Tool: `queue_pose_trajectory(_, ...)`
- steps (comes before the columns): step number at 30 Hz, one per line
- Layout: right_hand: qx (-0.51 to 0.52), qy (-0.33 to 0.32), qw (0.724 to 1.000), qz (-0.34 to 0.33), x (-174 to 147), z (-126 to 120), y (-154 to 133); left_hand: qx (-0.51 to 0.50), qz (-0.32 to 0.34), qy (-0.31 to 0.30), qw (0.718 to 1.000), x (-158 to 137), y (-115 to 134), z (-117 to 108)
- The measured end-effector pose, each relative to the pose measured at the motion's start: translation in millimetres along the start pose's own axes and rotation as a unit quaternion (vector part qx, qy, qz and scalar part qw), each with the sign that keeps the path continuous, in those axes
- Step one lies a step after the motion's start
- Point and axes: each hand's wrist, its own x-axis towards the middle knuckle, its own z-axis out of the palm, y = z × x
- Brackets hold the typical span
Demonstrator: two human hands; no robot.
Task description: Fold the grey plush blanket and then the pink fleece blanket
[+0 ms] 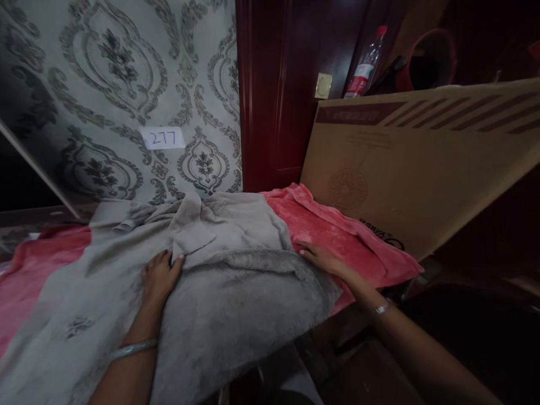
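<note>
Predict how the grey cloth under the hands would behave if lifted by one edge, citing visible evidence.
The grey cloth would probably hang floppy, since it lies in soft folds and wrinkles. Its fuzzy-looking surface suggests it is unlikely to slip easily. Near the right hand, it might drag slightly on the red cloth it overlaps.

Room, apparently in a home, as viewed from my remote station: damask-patterned wallpaper (126, 73); dark-red panelled woodwork (265, 101); square gold-toned wall plate (323, 86); grey plush cloth (244, 309) over pink plush cloth (337, 242); red-capped plastic bottle (363, 70).
</note>
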Motion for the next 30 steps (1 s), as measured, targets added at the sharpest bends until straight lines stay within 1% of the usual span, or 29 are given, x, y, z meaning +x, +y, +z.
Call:
queue_pose_trajectory(2, 0.000, -0.012, 1.000, -0.012, -32, -9, 8, -0.001, 0.004, 0.004, 1.000, 1, 0, 1)
queue_pose_trajectory(4, -0.028, -0.026, 0.999, -0.006, -56, -16, 12, -0.003, 0.003, 0.008, 1.000, 1, 0, 2)
queue_pose_trajectory(6, -0.074, -0.005, 0.997, 0.005, -73, -22, 10, -0.005, 0.002, 0.010, 1.000, 2, 0, 2)
queue_pose_trajectory(9, -0.127, 0.069, 0.989, -0.009, -93, -29, -16, -0.003, 0.008, 0.005, 1.000, 2, 0, 0)
queue_pose_trajectory(10, -0.127, 0.078, 0.989, -0.025, -98, -30, -29, -0.002, 0.008, 0.001, 1.000, 2, 1, -1)
queue_pose_trajectory(11, -0.113, 0.069, 0.990, -0.045, -104, -31, -43, -0.002, 0.006, -0.004, 1.000, 1, 1, -2)
queue_pose_trajectory(12, -0.090, 0.044, 0.993, -0.065, -108, -31, -56, -0.002, 0.002, -0.009, 1.000, 1, 2, -3)
queue_pose_trajectory(14, -0.047, -0.022, 0.995, -0.083, -111, -29, -78, -0.004, -0.002, -0.015, 1.000, 0, 4, -6)
queue_pose_trajectory(15, -0.041, -0.044, 0.995, -0.078, -108, -26, -85, -0.006, 0.001, -0.016, 1.000, -1, 5, -7)
queue_pose_trajectory(16, -0.044, -0.048, 0.996, -0.064, -104, -23, -89, -0.007, 0.003, -0.014, 1.000, -2, 6, -9)
queue_pose_trajectory(17, -0.054, -0.036, 0.997, -0.050, -97, -18, -90, -0.008, 0.006, -0.012, 1.000, -3, 7, -9)
queue_pose_trajectory(18, -0.066, -0.018, 0.997, -0.047, -88, -12, -88, -0.009, 0.007, -0.011, 1.000, -4, 7, -10)
queue_pose_trajectory(20, -0.078, 0.000, 0.994, -0.077, -70, 2, -79, -0.012, 0.004, -0.009, 1.000, -5, 8, -10)
queue_pose_trajectory(22, -0.088, -0.022, 0.990, -0.108, -56, 13, -65, -0.014, -0.001, -0.004, 1.000, -4, 8, -10)
queue_pose_trajectory(23, -0.101, -0.037, 0.989, -0.103, -51, 16, -57, -0.016, -0.004, -0.002, 1.000, -4, 7, -9)
queue_pose_trajectory(24, -0.119, -0.039, 0.989, -0.077, -47, 16, -49, -0.017, -0.005, 0.001, 1.000, -4, 7, -9)
queue_pose_trajectory(25, -0.140, -0.027, 0.989, -0.037, -45, 15, -42, -0.019, -0.005, 0.003, 1.000, -3, 6, -8)
queue_pose_trajectory(28, -0.186, 0.044, 0.979, 0.077, -42, 2, -21, -0.017, -0.001, 0.003, 1.000, -2, 4, -6)
queue_pose_trajectory(30, -0.188, 0.062, 0.973, 0.117, -42, -5, -11, -0.011, -0.003, 0.001, 1.000, -2, 4, -5)
